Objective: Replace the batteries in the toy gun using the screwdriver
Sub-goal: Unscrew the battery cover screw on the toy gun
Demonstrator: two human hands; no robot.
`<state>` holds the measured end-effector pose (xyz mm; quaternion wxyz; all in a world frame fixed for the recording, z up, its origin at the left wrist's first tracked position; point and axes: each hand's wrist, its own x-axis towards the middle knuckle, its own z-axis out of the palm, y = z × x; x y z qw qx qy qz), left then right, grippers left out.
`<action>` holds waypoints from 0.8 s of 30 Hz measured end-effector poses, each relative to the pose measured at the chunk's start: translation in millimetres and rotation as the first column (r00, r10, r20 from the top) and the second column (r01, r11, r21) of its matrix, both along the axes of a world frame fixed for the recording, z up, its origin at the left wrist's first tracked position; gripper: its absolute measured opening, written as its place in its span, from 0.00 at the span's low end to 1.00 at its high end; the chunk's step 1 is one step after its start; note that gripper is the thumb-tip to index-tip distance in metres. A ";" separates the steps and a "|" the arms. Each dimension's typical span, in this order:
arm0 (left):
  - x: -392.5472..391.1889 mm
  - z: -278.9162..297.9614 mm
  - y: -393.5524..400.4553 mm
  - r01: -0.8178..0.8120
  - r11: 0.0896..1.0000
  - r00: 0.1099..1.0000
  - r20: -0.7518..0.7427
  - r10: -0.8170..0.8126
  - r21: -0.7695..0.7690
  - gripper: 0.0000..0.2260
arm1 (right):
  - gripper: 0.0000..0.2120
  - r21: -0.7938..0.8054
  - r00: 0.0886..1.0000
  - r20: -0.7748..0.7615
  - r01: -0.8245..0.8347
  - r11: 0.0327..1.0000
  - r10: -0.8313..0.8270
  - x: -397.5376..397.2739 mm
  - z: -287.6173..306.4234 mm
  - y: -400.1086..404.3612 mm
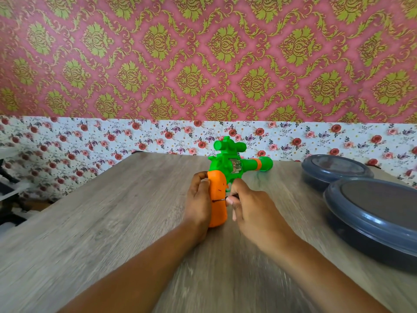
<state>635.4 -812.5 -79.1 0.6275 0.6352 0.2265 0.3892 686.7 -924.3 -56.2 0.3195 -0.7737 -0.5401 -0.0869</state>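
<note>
Left hand (198, 199): wraps the gun (225, 172) grip, centre frame
Right hand (248, 208): pinching the screwdriver (222, 200), tip at the grip
Risk: tilt it and you'll slip off, stripping the screw

Both forearms bare, reaching fwd, converging mid-frame. Left hand (198, 199) curled, fingers wrapped round something, thumb up top. Right hand (250, 206) knuckles up, fingertips pinching thin item just beside left.
</note>
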 end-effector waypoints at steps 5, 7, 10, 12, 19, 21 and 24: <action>0.3 0.2 -0.7 -0.032 0.998 0.999 0.008 0.031 0.045 0.11 | 0.01 -0.042 0.993 0.099 -0.055 0.998 0.058 -3.3 3.9 -3.7; 0.7 0.0 -0.8 -0.041 0.998 0.999 0.008 0.041 0.043 0.12 | 0.03 -0.082 0.983 0.162 -0.073 0.994 0.086 -3.8 5.3 -4.9; 1.2 -0.3 -1.0 -0.043 0.998 0.999 0.004 0.043 0.042 0.12 | 0.09 -0.124 0.969 0.217 -0.089 0.988 0.114 -4.9 8.1 -5.5; 1.9 0.0 -1.1 -0.054 0.998 0.999 0.009 0.053 0.040 0.11 | 0.10 -0.133 0.967 0.225 -0.096 0.987 0.124 -4.9 9.9 -6.1; 2.5 0.2 -0.3 -0.053 0.999 0.998 0.015 0.053 -0.003 0.12 | 0.11 -0.122 0.973 0.192 -0.103 0.987 0.126 -5.5 10.6 -9.5; 2.6 -0.3 0.5 -0.052 0.999 0.999 0.004 0.052 -0.006 0.12 | 0.11 -0.114 0.976 0.181 -0.103 0.988 0.122 -6.2 11.4 -10.7; 3.2 -0.9 0.8 -0.061 0.998 0.998 -0.007 0.061 0.006 0.12 | 0.13 -0.103 0.978 0.152 -0.127 0.986 0.142 -9.3 13.3 -11.0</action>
